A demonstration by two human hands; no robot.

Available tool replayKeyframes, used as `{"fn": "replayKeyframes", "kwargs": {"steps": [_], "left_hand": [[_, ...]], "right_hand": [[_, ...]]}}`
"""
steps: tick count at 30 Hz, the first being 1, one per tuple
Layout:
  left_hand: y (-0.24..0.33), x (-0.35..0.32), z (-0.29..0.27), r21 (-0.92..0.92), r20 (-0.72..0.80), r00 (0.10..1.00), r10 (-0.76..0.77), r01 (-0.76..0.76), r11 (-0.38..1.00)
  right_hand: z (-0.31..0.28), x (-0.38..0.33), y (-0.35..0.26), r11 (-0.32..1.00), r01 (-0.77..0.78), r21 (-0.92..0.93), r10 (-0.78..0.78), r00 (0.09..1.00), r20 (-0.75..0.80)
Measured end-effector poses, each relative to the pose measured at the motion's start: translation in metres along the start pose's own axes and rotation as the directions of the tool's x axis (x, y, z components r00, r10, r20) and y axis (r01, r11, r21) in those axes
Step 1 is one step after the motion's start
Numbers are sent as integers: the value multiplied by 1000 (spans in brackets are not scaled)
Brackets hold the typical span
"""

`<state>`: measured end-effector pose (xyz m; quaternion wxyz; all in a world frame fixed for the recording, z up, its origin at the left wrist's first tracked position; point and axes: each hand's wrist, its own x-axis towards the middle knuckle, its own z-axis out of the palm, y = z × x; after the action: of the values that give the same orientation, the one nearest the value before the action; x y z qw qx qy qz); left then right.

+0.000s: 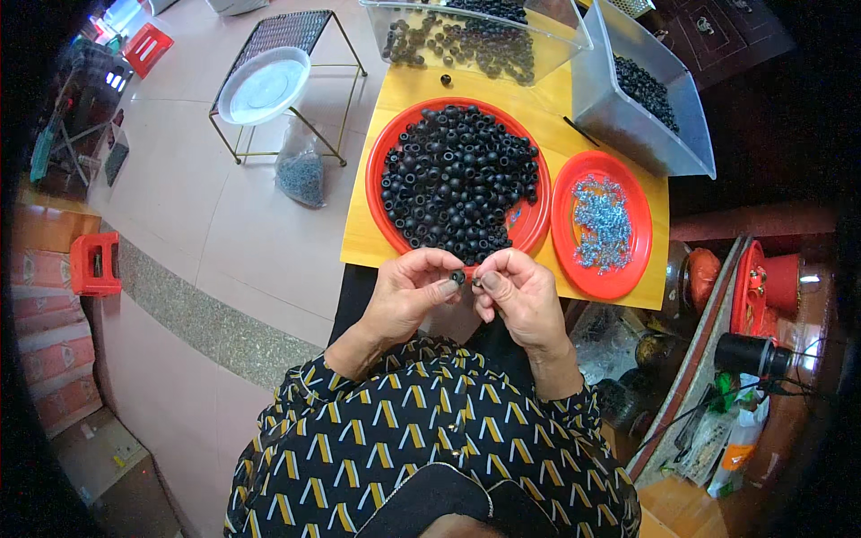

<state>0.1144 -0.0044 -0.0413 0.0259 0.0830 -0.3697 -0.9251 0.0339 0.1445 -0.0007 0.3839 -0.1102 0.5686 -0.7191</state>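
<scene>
In the head view, our left hand (408, 291) pinches a black bead (457, 277) between thumb and finger, while our right hand (525, 300) has its fingertips drawn narrow, seemingly on a small piece (476, 282) too tiny to name. We hold the two nearly meeting at the near rim of the big red tray (535, 220), likely so that both pinches stay in sight and anything dropped lands close by. The tray, heaped with loose black beads (448, 179), sits right ahead of us, probably because both hands can reach it; the smaller red plate (567, 215), with its shiny metal bits (601, 222), lies just to the right, handy for that hand. Both stand on the yellow table (359, 242). At the far side, one clear bin (560, 34) and, to the far right, another bin (628, 134) hold more beads, perhaps kept back as stock. On the left, a white bowl (269, 85) rests on a stool (282, 34), well apart from our hands.
</scene>
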Motion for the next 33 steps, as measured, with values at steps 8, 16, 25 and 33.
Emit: {"fn": "replayKeyframes", "kwargs": {"steps": [8, 16, 25, 33], "left_hand": [[1, -1, 4, 78, 41, 998, 50, -53, 996], [0, 0, 2, 308, 100, 983, 152, -176, 935], [-1, -4, 12, 463, 92, 961, 262, -274, 843], [16, -5, 15, 648, 328, 887, 326, -462, 605]], "right_hand": [[8, 0, 2, 997, 21, -68, -22, 1000, -20], [10, 1, 3, 998, -22, -55, 21, 1000, -20], [8, -3, 9, 998, 1, -65, -2, 1000, -7], [4, -12, 2, 949, -245, 201, 192, 949, 251]]}}
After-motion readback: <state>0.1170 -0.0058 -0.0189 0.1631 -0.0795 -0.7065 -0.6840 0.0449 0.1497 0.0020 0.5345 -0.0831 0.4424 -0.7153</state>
